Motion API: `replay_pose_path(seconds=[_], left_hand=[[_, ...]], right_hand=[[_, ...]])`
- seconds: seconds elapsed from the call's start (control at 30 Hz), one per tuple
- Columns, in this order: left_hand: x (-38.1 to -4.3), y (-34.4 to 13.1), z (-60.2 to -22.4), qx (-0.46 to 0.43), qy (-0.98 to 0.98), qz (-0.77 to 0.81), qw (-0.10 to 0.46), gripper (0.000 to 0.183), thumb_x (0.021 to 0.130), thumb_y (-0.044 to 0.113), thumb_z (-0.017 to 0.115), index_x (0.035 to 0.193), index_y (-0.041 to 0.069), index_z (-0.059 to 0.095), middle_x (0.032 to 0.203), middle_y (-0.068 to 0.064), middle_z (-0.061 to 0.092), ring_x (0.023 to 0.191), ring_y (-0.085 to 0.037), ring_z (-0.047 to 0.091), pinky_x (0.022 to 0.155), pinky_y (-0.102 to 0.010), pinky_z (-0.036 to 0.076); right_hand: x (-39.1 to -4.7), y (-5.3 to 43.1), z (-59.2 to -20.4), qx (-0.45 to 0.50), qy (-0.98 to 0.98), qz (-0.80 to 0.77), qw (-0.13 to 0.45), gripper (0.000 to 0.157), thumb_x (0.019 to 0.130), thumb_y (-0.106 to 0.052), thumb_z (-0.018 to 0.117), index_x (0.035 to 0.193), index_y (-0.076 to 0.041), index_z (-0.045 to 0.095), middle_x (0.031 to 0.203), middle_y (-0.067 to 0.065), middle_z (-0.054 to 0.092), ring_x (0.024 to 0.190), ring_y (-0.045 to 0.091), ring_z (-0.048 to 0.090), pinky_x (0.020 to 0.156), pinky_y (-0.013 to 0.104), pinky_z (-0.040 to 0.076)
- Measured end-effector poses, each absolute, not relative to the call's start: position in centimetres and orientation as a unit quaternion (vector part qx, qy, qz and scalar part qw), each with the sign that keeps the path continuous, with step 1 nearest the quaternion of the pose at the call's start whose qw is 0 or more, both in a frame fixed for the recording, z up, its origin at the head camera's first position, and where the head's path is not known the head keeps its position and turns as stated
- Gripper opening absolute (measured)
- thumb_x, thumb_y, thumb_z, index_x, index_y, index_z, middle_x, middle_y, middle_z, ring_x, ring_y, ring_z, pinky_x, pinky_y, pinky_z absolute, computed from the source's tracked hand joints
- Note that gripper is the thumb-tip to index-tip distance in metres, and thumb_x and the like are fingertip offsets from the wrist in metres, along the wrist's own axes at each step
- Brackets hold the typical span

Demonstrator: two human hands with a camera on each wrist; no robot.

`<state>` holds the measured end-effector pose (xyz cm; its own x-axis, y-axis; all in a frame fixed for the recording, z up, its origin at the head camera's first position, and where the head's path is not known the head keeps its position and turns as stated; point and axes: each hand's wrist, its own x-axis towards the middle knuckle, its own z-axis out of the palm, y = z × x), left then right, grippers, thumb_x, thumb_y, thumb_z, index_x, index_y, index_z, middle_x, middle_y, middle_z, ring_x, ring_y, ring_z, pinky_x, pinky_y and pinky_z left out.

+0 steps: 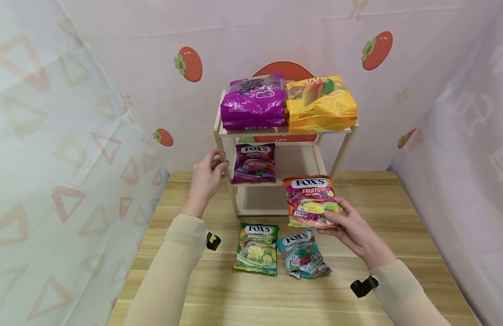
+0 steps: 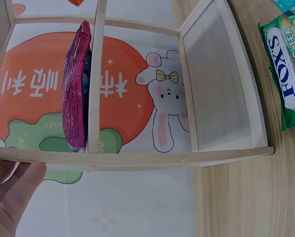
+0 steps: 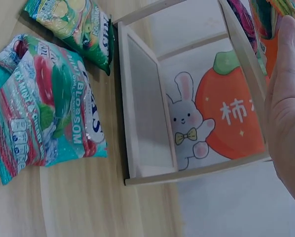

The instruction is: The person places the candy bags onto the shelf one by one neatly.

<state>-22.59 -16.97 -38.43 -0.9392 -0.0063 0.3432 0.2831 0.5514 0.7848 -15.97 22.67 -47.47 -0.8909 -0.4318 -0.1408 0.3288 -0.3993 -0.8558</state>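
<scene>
My right hand holds an orange-red bag of Fox's Fruits oval candy by its lower right side, in front of the wooden shelf rack. In the right wrist view that bag shows only at the top right corner, against the palm. At the rack's left side, my left hand grips the front upright, thumb and fingers on the wood. A dark purple Fox's Berries bag lies on the middle shelf, towards the left. Its thin edge faces the left wrist camera.
On the top shelf sit a purple bag and a yellow bag. The green Spring Tea bag and the teal Mint Blossom bag lie on the wooden table before the rack. A patterned cloth backdrop hangs behind.
</scene>
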Motion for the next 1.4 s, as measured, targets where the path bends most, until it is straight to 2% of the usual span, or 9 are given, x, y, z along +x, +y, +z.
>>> replay_pose_path(seconds=[0.3,0.43,0.57,0.73,0.93,1.1,1.17,1.3,1.4], left_hand=[[-22.7,-17.0,-38.5,-0.082,-0.868,-0.464,0.158,0.024,0.105,0.011,0.06,0.128,0.005,0.057,0.115,-0.025,0.073,0.1,-0.034,0.074,0.077,-0.041,0.065],[-22.7,-17.0,-38.5,-0.081,-0.866,-0.468,0.157,0.024,0.105,0.01,0.059,0.128,0.005,0.057,0.117,-0.024,0.072,0.101,-0.034,0.074,0.078,-0.042,0.065],[-22.7,-16.9,-38.5,-0.078,-0.865,-0.472,0.154,0.025,0.105,0.011,0.059,0.129,0.005,0.057,0.119,-0.024,0.072,0.103,-0.034,0.074,0.079,-0.042,0.065],[-22.7,-16.9,-38.4,-0.072,-0.862,-0.479,0.148,0.025,0.105,0.011,0.059,0.13,0.005,0.056,0.122,-0.024,0.071,0.106,-0.034,0.073,0.08,-0.041,0.065],[-22.6,-16.9,-38.5,-0.067,-0.862,-0.48,0.145,0.026,0.105,0.012,0.058,0.131,0.005,0.056,0.124,-0.024,0.07,0.108,-0.034,0.072,0.081,-0.041,0.064],[-22.6,-16.9,-38.5,-0.069,-0.861,-0.48,0.151,0.026,0.105,0.011,0.058,0.13,0.005,0.056,0.123,-0.024,0.07,0.108,-0.034,0.072,0.081,-0.041,0.064],[-22.6,-16.9,-38.5,-0.071,-0.861,-0.48,0.154,0.025,0.105,0.011,0.059,0.13,0.005,0.057,0.123,-0.025,0.07,0.107,-0.035,0.072,0.081,-0.041,0.064],[-22.7,-16.9,-38.6,-0.072,-0.861,-0.478,0.155,0.025,0.105,0.011,0.059,0.129,0.005,0.057,0.122,-0.025,0.07,0.107,-0.034,0.072,0.08,-0.041,0.064],[-22.7,-16.9,-38.6,-0.071,-0.862,-0.478,0.155,0.025,0.105,0.011,0.059,0.129,0.005,0.057,0.122,-0.024,0.071,0.107,-0.034,0.072,0.08,-0.041,0.064]], right_hand=[[-16.9,21.6,-47.4,-0.014,0.499,-0.838,0.219,0.049,0.107,-0.008,0.052,0.147,-0.019,0.027,0.135,0.013,0.054,0.114,0.026,0.068,0.092,0.044,0.061],[-17.1,21.4,-47.2,-0.003,0.484,-0.848,0.219,0.053,0.108,-0.012,0.053,0.151,-0.018,0.023,0.135,0.012,0.056,0.114,0.025,0.069,0.092,0.041,0.061],[-17.2,21.2,-47.0,0.002,0.468,-0.857,0.214,0.05,0.108,-0.014,0.053,0.149,-0.014,0.025,0.133,0.011,0.059,0.116,0.024,0.068,0.096,0.04,0.059],[-16.9,20.9,-47.0,-0.003,0.458,-0.865,0.205,0.051,0.106,-0.005,0.054,0.148,-0.012,0.026,0.137,0.011,0.055,0.119,0.022,0.067,0.104,0.041,0.054],[-16.5,20.4,-47.1,-0.014,0.462,-0.866,0.191,0.071,0.101,0.009,0.055,0.155,-0.013,0.015,0.145,0.015,0.044,0.121,0.023,0.066,0.105,0.039,0.052],[-16.1,19.7,-47.2,-0.018,0.502,-0.85,0.159,0.089,0.098,0.01,0.059,0.161,-0.024,0.005,0.149,0.015,0.035,0.12,0.023,0.065,0.107,0.041,0.05],[-16.0,19.4,-47.3,-0.014,0.526,-0.839,0.141,0.092,0.098,0.009,0.06,0.162,-0.027,0.005,0.149,0.015,0.032,0.118,0.022,0.066,0.106,0.041,0.051],[-15.8,18.9,-47.5,-0.003,0.59,-0.801,0.099,0.089,0.098,0.003,0.065,0.16,-0.023,0.008,0.147,0.017,0.032,0.111,0.019,0.068,0.098,0.037,0.057],[-15.8,18.6,-47.7,0.0,0.65,-0.758,0.06,0.085,0.097,-0.003,0.069,0.159,-0.018,0.013,0.145,0.02,0.036,0.103,0.018,0.07,0.091,0.034,0.061]])
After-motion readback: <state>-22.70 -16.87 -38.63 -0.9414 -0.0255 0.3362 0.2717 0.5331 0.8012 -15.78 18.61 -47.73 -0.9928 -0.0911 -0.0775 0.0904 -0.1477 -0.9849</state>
